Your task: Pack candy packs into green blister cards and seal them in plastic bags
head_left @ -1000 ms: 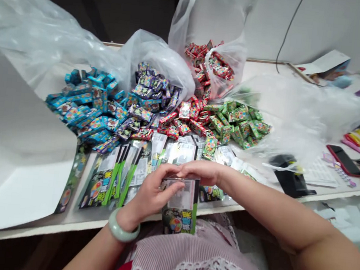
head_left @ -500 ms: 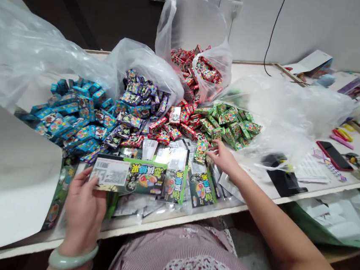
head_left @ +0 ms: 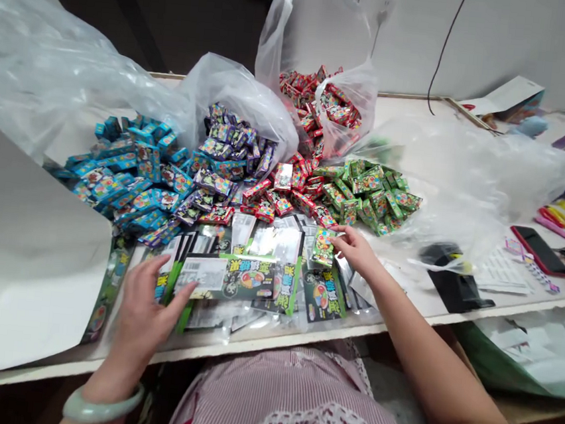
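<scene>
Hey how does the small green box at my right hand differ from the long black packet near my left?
Size: the small green box is shorter than the long black packet.
Colour: the box is mostly green; the packet is mostly black, with a pale panel.
Pose: the box's long side runs up the view; the packet's runs across it.
Both carry multicoloured printing.
</scene>
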Action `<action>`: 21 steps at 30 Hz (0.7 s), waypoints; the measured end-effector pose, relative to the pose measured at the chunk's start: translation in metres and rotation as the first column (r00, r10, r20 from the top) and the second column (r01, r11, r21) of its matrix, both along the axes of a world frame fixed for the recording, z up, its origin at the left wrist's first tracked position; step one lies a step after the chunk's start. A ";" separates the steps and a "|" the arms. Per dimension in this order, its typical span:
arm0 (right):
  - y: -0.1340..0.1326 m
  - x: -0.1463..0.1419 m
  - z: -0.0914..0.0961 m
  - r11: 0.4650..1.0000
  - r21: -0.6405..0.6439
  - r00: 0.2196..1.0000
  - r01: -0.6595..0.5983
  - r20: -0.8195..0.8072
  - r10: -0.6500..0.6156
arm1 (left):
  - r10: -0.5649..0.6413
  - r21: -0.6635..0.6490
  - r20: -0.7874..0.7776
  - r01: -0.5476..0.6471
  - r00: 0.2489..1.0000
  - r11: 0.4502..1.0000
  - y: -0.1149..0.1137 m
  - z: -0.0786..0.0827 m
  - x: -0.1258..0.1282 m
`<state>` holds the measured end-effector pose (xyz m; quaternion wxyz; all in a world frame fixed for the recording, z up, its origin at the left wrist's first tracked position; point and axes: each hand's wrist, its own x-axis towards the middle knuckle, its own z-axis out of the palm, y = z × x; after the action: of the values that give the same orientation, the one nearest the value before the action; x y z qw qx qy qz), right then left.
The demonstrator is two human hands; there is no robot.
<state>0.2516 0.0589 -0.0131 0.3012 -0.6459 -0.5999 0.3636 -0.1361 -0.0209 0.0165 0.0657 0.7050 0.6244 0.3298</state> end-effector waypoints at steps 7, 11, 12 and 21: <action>-0.020 0.000 0.004 0.950 0.144 0.915 -0.277 0.343 0.214 | -0.571 -0.417 -0.313 0.431 0.759 0.801 0.027 0.009 0.036; -0.025 -0.001 0.007 0.863 0.121 0.790 -0.490 0.480 0.381 | -0.610 -0.482 -0.294 0.437 0.736 0.760 0.033 0.011 0.041; -0.027 -0.004 0.011 0.857 0.155 0.804 -0.492 0.458 0.379 | -0.603 -0.466 -0.288 0.441 0.744 0.767 0.032 0.013 0.040; -0.045 -0.060 0.082 0.754 0.473 0.872 -0.455 0.409 0.269 | -0.501 -0.228 -0.148 0.464 0.852 0.856 0.021 0.025 0.030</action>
<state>0.1914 0.0138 0.0692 0.2982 -0.4490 -0.8341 0.1172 -0.1060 0.0005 0.0418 0.1474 0.8601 0.4577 0.1702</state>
